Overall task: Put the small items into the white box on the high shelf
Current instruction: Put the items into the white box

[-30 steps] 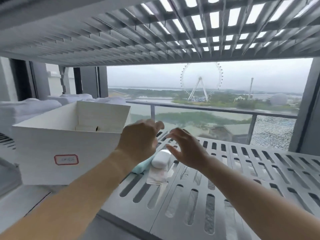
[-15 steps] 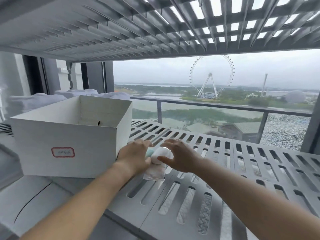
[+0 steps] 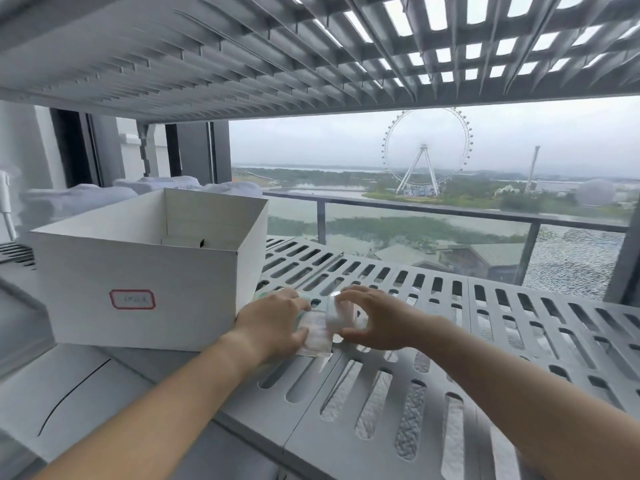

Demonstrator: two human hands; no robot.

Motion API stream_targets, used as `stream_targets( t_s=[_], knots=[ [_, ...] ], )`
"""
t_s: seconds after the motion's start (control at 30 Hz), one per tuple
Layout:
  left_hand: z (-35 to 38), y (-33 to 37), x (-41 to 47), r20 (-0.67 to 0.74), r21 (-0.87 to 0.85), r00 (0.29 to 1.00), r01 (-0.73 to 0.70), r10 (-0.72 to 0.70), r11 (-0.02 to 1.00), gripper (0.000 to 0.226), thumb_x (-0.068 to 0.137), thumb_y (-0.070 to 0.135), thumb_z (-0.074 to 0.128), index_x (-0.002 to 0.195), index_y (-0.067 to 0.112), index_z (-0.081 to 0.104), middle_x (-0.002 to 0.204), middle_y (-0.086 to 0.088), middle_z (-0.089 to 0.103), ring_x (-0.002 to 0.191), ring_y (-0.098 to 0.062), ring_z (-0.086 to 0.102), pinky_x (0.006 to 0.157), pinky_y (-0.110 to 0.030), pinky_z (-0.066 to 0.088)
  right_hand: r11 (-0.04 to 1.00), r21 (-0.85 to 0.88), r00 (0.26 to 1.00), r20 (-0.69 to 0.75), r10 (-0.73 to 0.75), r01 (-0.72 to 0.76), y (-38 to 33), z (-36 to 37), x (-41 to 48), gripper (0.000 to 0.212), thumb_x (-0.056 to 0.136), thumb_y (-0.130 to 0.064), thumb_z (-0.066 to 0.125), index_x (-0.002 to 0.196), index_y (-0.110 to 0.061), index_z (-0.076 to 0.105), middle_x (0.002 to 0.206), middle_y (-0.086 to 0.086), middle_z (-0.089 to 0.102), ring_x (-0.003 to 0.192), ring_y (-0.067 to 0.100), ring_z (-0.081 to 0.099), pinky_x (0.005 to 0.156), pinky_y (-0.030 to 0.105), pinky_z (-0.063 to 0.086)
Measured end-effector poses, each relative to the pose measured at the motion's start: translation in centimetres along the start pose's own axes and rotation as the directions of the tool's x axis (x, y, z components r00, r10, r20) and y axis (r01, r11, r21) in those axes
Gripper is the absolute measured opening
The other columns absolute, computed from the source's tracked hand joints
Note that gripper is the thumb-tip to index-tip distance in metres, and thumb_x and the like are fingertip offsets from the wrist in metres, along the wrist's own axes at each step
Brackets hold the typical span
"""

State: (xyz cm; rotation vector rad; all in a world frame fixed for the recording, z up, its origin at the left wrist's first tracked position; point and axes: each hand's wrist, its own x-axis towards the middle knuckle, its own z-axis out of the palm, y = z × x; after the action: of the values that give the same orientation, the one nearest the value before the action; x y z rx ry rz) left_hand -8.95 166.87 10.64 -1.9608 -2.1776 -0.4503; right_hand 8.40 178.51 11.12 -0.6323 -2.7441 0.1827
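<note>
An open white box with a red-framed label stands on the slotted grey shelf, left of centre. Just right of its front corner lie the small items: a flat white packet, a small white rounded case on top of it, and something teal mostly hidden under my left hand. My left hand rests on the packet's left side, thumb on its edge. My right hand curls around the white case, fingers over its top and thumb below.
Another slotted shelf hangs close overhead. Folded white towels lie behind the box. Behind the shelf is a glass balcony railing with a view outside. A smooth grey panel forms the shelf's near left.
Both hands have dropped from above the items onto them. The left now rests on the packet and the right has curled around the white case. The view has tilted slightly.
</note>
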Motion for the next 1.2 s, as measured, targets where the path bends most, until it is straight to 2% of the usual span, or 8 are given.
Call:
stream_targets(
  t_s=[0.17,0.33,0.47,0.7,0.83,1.0,1.1,1.2],
  knots=[
    [0.2,0.5,-0.5,-0.008,0.006,0.999,-0.033,0.033,0.999,0.042,0.086,0.046,0.051,0.122,0.027,0.056,0.134,0.007,0.046,0.12,-0.014,0.046,0.093,-0.027,0.038,1.0,0.013,1.0,-0.015,0.017,-0.017,0.3,-0.3,-1.3,0.058,0.078,-0.042,0.066,0.127,-0.018,0.049,0.135,0.001,0.046,0.12,0.018,0.045,0.096,0.021,0.031],
    [-0.4,0.9,-0.5,-0.025,0.015,0.998,-0.061,0.061,0.998,0.038,0.086,0.044,0.052,0.121,0.03,0.056,0.135,0.007,0.046,0.121,-0.014,0.045,0.093,-0.029,0.039,0.998,-0.003,0.998,0.011,0.068,-0.068,-0.3,0.0,-1.2,0.067,0.075,-0.056,0.064,0.13,-0.022,0.046,0.14,0.001,0.042,0.124,0.02,0.043,0.103,0.036,0.036],
    [-1.8,1.2,-0.7,-0.09,0.009,0.992,-0.09,0.09,0.996,0.031,0.086,0.042,0.053,0.114,0.032,0.06,0.126,0.011,0.052,0.115,-0.011,0.049,0.083,-0.027,0.043,0.996,0.005,0.996,-0.007,0.087,-0.087,-0.5,0.0,-0.9,0.075,0.072,-0.056,0.067,0.135,-0.024,0.041,0.144,0.004,0.039,0.129,0.022,0.038,0.107,0.035,0.03],
    [-4.2,2.4,-1.3,-0.186,-0.017,0.972,-0.15,0.144,0.989,0.025,0.085,0.037,0.056,0.109,0.033,0.061,0.119,0.014,0.057,0.11,-0.01,0.052,0.08,-0.026,0.042,0.965,0.078,0.961,0.136,0.24,-0.252,0.2,-0.2,0.2,0.096,0.064,-0.06,0.071,0.141,-0.023,0.028,0.147,0.0,0.035,0.133,0.017,0.032,0.106,0.03,0.026],
    [-6.0,3.1,-1.4,-0.217,-0.005,0.959,-0.189,0.184,0.982,0.025,0.085,0.037,0.055,0.109,0.033,0.06,0.118,0.012,0.057,0.108,-0.012,0.053,0.082,-0.028,0.044,0.961,0.093,0.964,0.061,0.257,-0.262,0.2,-0.2,0.4,0.1,0.052,-0.064,0.073,0.136,-0.024,0.036,0.139,-0.002,0.043,0.125,0.016,0.04,0.103,0.032,0.034],
    [-8.4,3.4,-1.6,-0.29,0.029,0.927,-0.241,0.239,0.97,0.024,0.085,0.038,0.056,0.107,0.033,0.062,0.114,0.012,0.06,0.1,-0.011,0.056,0.074,-0.024,0.039,0.982,0.121,0.986,-0.061,0.153,-0.145,-1.4,-1.4,0.7,0.098,0.05,-0.069,0.071,0.132,-0.025,0.04,0.128,-0.003,0.051,0.114,0.016,0.048,0.094,0.031,0.041],
    [-10.2,2.7,-1.8,-0.329,0.039,0.909,-0.258,0.257,0.965,0.023,0.083,0.039,0.059,0.105,0.034,0.062,0.111,0.012,0.062,0.09,-0.008,0.055,0.072,-0.025,0.043,0.99,0.114,0.984,-0.149,0.102,-0.086,-3.1,-3.1,1.3,0.093,0.054,-0.064,0.074,0.131,-0.024,0.041,0.125,-0.001,0.053,0.108,0.016,0.05,0.086,0.029,0.045],
    [-12.6,0.9,-2.0,-0.354,0.049,0.906,-0.229,0.231,0.972,0.024,0.083,0.04,0.058,0.106,0.035,0.061,0.114,0.013,0.062,0.099,-0.01,0.057,0.078,-0.029,0.046,0.991,0.127,0.973,-0.217,0.079,-0.052,-5.3,-5.2,2.3,0.09,0.056,-0.056,0.078,0.131,-0.018,0.044,0.127,0.003,0.052,0.107,0.017,0.051,0.089,0.037,0.05]
  ],
)
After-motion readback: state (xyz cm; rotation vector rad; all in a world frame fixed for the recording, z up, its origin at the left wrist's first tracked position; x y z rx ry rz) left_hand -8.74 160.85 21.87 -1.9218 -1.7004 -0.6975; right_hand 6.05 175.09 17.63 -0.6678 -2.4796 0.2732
